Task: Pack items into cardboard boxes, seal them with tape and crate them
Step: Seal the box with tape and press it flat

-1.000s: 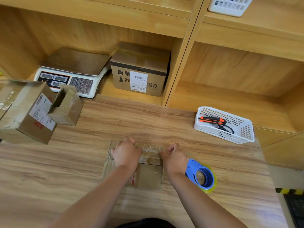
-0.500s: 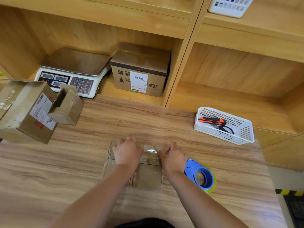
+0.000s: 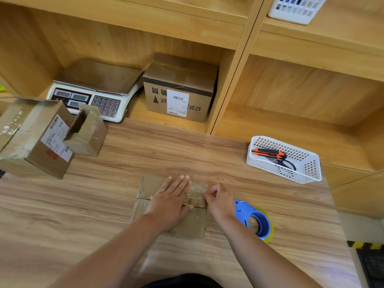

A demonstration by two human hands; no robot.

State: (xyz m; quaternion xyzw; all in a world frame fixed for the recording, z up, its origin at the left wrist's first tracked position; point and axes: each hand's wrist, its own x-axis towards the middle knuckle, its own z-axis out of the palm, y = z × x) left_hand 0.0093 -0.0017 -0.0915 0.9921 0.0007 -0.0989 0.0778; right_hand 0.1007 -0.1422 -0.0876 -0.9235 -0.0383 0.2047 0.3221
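Desk (image 3: 145, 159): light wood grain. Boxes: brown cardboard; shelf box (image 3: 178, 88) has black band, white barcode label. Tape dispenser (image 3: 254, 219) blue, yellowish roll. Basket (image 3: 311, 169) white lattice. Knife (image 3: 268, 153) orange-black. Scale (image 3: 91, 96) white, grey keypad.

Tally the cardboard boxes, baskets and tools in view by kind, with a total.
Cardboard boxes: 4 (under the hands, large left, small open, shelf)
White baskets: 2 ()
Tape dispenser: 1
Utility knife: 1
Scissors: 1
Scale: 1
Total: 10
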